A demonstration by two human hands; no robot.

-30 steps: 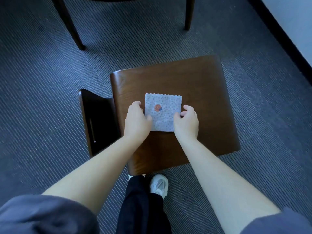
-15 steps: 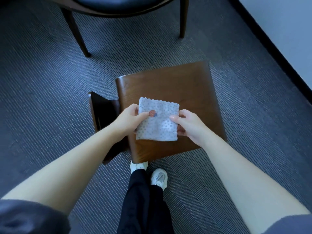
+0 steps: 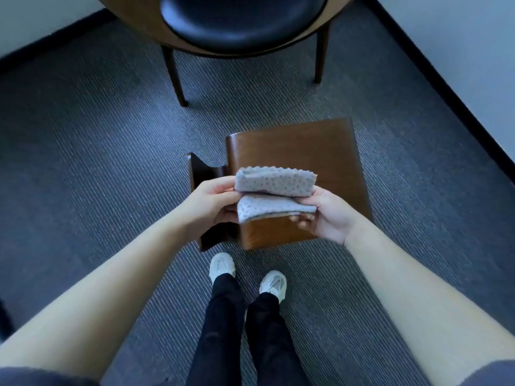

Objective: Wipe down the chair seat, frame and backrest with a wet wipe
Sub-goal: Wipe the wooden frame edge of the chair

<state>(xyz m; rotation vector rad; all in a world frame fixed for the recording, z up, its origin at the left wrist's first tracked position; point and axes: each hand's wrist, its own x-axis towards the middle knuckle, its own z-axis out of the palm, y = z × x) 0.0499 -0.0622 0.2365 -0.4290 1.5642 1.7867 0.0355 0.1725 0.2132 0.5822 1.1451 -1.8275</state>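
Note:
A grey dotted cloth wipe (image 3: 274, 192) is held in the air, bent over in two layers, above a low brown wooden stool (image 3: 301, 149). My left hand (image 3: 213, 201) pinches the wipe's left end between thumb and fingers. My right hand (image 3: 323, 215) holds its right end, with fingers curled underneath. The chair (image 3: 242, 20) stands at the top of the view, with a black padded seat in a curved wooden frame and dark legs (image 3: 175, 76). Its backrest is out of view.
The floor is dark ribbed carpet (image 3: 97, 151). A white wall with a black skirting (image 3: 451, 107) runs along the right side and the top left corner. My feet in white shoes (image 3: 223, 264) stand just in front of the stool.
The wipe lay flat on the stool under both hands; both hands have lifted it and folded it over. The view has tilted up, bringing the chair's seat into sight.

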